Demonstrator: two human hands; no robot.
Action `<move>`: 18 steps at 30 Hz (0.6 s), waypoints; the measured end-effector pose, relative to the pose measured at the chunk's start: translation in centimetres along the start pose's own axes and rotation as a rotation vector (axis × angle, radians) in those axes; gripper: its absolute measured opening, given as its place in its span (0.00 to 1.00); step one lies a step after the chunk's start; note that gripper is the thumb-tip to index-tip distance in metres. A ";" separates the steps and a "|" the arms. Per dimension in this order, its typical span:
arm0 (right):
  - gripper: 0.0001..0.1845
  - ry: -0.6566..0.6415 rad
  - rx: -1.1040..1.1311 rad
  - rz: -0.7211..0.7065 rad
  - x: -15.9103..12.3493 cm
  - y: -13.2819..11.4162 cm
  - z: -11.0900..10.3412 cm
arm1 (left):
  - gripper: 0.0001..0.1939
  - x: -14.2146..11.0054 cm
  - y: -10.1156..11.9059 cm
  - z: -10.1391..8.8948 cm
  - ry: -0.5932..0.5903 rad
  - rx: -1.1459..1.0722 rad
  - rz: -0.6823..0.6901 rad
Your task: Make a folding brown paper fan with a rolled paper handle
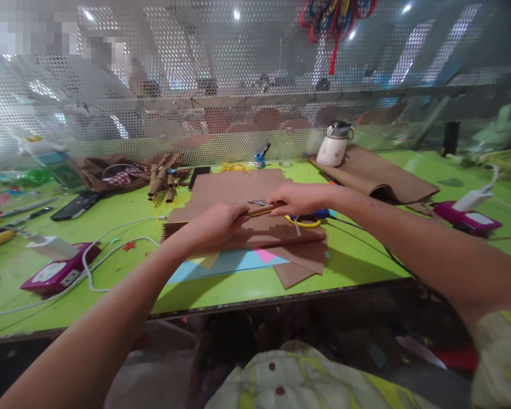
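Both my hands hold a thin roll of brown paper (259, 212) between them, above a stack of brown paper (238, 184). The fingers of my left hand (225, 222) are closed on the roll's left end. At its right end, my right hand (296, 199) pinches it from above. Just below my right hand lies something with a yellow ring handle (309, 224), perhaps scissors, and a blue tool (321, 213) with a dark cord. A thin metal piece (256, 202) shows behind the roll. My fingers partly cover the roll.
Light blue paper (238, 262) and brown offcuts (293, 275) lie near the table's front edge. Bundled brown rolls (164, 176) and a phone (75, 205) are at left. A white bottle (333, 145) stands behind. Purple power strips (62, 270) and white cables flank the work area.
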State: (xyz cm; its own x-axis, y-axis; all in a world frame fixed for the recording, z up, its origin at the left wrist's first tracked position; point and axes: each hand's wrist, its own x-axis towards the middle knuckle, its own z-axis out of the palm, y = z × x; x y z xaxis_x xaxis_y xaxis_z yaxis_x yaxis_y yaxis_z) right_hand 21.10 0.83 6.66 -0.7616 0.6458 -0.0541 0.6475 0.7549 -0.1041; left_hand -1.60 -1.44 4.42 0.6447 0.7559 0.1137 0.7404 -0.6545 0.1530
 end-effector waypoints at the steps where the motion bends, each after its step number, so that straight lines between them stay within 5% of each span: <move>1: 0.10 0.005 -0.022 0.027 -0.1 0.3 -0.3 | 0.15 0.0 -0.4 0.0 0.003 -0.002 -0.009; 11: 0.11 0.082 -0.141 0.393 -2.7 5.7 -0.7 | 0.15 -0.6 -3.1 1.4 -0.014 -0.092 -0.114; 15: 0.12 0.303 -0.167 0.268 -4.5 1.5 1.9 | 0.16 -1.0 -3.6 2.0 0.008 -0.033 -0.092; 18: 0.12 0.311 -0.212 0.189 -5.6 -3.9 5.2 | 0.16 -1.1 -3.6 2.5 0.062 0.054 -0.104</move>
State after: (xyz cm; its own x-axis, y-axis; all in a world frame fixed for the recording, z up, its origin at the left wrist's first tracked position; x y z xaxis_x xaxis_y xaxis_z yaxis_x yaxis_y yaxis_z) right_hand 22.73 -6.30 2.23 -0.6060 0.7540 0.2536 0.7906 0.6060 0.0877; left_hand -4.50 0.07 1.28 0.5522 0.8181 0.1607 0.8129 -0.5711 0.1139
